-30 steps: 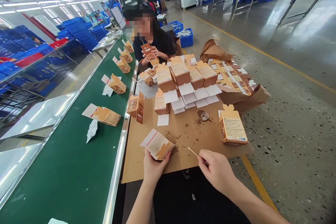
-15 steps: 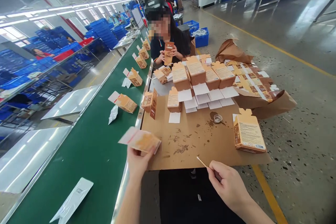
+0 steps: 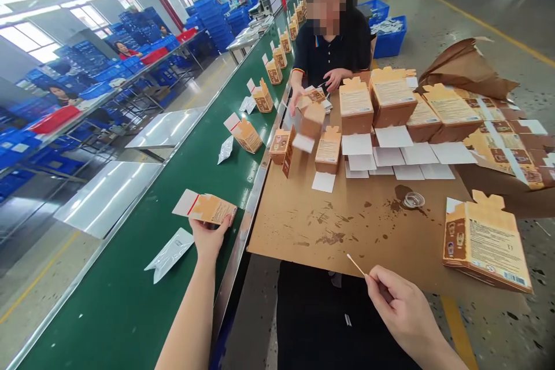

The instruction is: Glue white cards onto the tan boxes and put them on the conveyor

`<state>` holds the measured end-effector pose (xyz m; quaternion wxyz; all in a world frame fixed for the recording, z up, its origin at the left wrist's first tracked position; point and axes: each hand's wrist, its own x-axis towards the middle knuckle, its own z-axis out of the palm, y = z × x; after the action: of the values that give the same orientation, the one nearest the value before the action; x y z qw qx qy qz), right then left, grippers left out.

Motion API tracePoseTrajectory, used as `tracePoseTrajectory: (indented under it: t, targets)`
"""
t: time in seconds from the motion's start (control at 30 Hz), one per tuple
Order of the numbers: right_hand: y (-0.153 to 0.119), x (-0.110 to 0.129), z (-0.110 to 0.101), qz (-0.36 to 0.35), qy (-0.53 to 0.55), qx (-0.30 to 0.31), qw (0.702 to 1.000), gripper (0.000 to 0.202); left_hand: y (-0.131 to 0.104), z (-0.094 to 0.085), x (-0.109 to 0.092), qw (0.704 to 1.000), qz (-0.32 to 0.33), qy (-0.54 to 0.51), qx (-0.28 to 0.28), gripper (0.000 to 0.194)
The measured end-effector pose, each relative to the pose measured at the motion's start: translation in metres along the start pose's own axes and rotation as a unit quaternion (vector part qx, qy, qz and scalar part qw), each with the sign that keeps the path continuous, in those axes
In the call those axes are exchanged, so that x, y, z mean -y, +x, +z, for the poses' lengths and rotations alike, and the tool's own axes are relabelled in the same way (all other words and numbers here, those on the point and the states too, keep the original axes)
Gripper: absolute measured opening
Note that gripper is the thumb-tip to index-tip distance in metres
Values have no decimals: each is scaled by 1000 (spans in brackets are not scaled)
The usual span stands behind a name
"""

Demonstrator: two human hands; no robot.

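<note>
My left hand (image 3: 208,236) grips a small brown-and-tan carton (image 3: 212,208) over the green conveyor belt (image 3: 130,277). The carton's white flap with a red strip sticks out to the left. Just below it on the belt lies a silver foil pouch (image 3: 171,253). Pinched in my right hand (image 3: 396,300) is a cotton swab (image 3: 356,265), its white tip pointing up and left over the front edge of the cardboard sheet (image 3: 277,225). A small clear dish (image 3: 414,201) rests on that cardboard, with dark wet spots around it.
Stacked cartons (image 3: 392,98) with white flaps stand at the back of the cardboard; a large carton (image 3: 485,243) sits at right. Farther along the belt are more cartons (image 3: 247,136) and pouches (image 3: 225,150). Across the table, a co-worker (image 3: 333,52) reaches toward a tilted carton (image 3: 313,121).
My left hand has moved the carton left, from the cardboard's edge to over the belt. My right hand keeps the swab. The co-worker's carton has left their raised hands; the view has shifted.
</note>
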<state>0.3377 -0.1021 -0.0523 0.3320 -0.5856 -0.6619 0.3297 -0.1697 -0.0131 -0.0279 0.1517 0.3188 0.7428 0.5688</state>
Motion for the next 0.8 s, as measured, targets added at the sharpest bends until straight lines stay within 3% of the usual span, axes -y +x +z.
tracePoseTrajectory:
  t: [0.23, 0.37, 0.47, 0.57, 0.67, 0.8]
  targets:
    - [13, 13, 8, -12, 14, 20, 1000, 49, 31, 32, -7, 999, -23, 43, -22, 107]
    - [18, 24, -7, -13, 27, 26, 999, 50, 25, 30, -17, 996, -46, 74, -6, 113]
    - [10, 23, -30, 13, 38, 12, 999, 52, 2, 19, -22, 993, 8, 110, -49, 124]
    - [-3, 18, -48, 45, 52, -11, 998, 53, -16, 27, -40, 987, 112, 68, -96, 104]
    - [-10, 21, -53, 61, 64, -24, 996, 53, -5, 76, -80, 997, 80, -1, -5, 66]
    - [-7, 37, -52, 41, 58, -37, 997, 52, 47, 177, -134, 993, -14, 7, 116, 40]
